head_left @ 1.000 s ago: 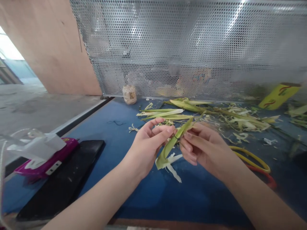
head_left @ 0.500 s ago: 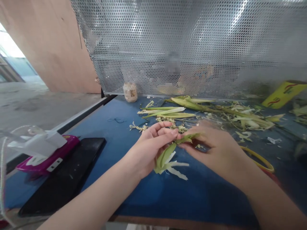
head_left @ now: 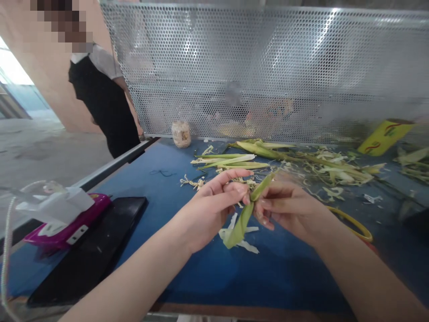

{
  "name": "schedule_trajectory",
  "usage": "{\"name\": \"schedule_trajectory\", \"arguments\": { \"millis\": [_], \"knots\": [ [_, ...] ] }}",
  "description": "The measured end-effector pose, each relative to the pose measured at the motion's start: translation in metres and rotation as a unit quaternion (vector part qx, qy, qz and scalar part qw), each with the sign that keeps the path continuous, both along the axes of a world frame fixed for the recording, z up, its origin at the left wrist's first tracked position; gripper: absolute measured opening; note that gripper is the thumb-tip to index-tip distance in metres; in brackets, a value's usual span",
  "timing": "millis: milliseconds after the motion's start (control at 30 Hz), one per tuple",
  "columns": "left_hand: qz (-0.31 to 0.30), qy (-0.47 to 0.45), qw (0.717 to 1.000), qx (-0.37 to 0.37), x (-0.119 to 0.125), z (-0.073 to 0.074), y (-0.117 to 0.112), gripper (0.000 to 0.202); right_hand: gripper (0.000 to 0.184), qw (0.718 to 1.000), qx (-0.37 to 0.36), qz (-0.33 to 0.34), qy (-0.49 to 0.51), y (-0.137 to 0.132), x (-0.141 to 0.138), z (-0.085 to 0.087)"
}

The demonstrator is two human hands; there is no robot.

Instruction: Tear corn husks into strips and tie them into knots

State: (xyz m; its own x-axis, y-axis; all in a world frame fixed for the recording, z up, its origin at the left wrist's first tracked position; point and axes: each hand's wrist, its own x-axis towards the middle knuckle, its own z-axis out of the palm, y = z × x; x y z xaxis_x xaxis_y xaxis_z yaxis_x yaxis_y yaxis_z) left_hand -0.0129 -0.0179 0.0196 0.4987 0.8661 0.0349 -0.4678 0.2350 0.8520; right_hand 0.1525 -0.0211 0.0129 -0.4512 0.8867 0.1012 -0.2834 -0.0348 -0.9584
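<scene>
A green corn husk strip [head_left: 241, 226] is pinched between my two hands over the blue table. My left hand [head_left: 217, 203] closes thumb and fingers on the strip's middle, its index finger stretched forward. From the other side my right hand [head_left: 288, 203] grips the same spot with bent fingers. One end of the strip hangs down toward me, while the other slants up to the right. Below it lie pale torn husk pieces [head_left: 248, 247]. Just past my left hand is a small braided husk piece [head_left: 193, 182].
Long green husk leaves [head_left: 231, 160] and shredded husks [head_left: 342, 172] lie farther back. A jar [head_left: 181, 134], a yellow roll [head_left: 385, 137], a yellow ring [head_left: 353, 223], a black phone-like slab [head_left: 97, 246] and a magenta power strip [head_left: 70, 232] surround the work. A person [head_left: 103, 94] stands beyond the table.
The husk strip has turned and now runs more upright between my hands. My right hand's fingers have shifted lower around it. A person has come into view at the upper left.
</scene>
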Motion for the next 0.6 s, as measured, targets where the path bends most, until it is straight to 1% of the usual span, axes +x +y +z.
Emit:
{"name": "schedule_trajectory", "arguments": {
  "millis": [67, 133, 200, 267, 367, 467, 533, 600],
  "knots": [
    [-0.029, -0.006, 1.0, -0.002, -0.0002, 0.0001, -0.0009, 0.02, 0.007, 0.997, -0.061, 0.017, 0.048, -0.0006, -0.0014, 0.002],
    [-0.058, -0.017, 0.998, -0.017, -0.0008, 0.0004, -0.0017, 0.026, 0.008, 0.992, -0.099, 0.03, 0.073, -0.0021, -0.0028, 0.0044],
    [-0.085, -0.025, 0.995, -0.033, -0.0019, 0.001, -0.0025, 0.031, 0.008, 0.989, -0.12, 0.042, 0.081, -0.0037, -0.0035, 0.0062],
    [-0.102, -0.033, 0.993, -0.039, -0.0029, 0.0018, -0.0035, 0.032, 0.007, 0.988, -0.127, 0.046, 0.081, -0.0049, -0.0033, 0.0069],
    [-0.101, -0.035, 0.994, -0.037, -0.0036, 0.0022, -0.0043, 0.027, 0.006, 0.989, -0.122, 0.034, 0.082, -0.0051, -0.0023, 0.0061],
    [-0.096, -0.032, 0.994, -0.032, -0.0038, 0.0016, -0.0035, 0.027, 0.006, 0.99, -0.111, 0.031, 0.082, -0.0039, -0.0022, 0.0046],
    [-0.086, -0.035, 0.996, -0.02, -0.0036, 0.0014, -0.0026, 0.028, 0.006, 0.994, -0.085, 0.019, 0.072, -0.0031, -0.0027, 0.0041],
    [-0.053, -0.028, 0.998, 0.026, -0.003, 0.0018, -0.0022, 0.023, 0.005, 0.997, -0.038, -0.013, 0.059, -0.0023, -0.0029, 0.004]
  ]
}}
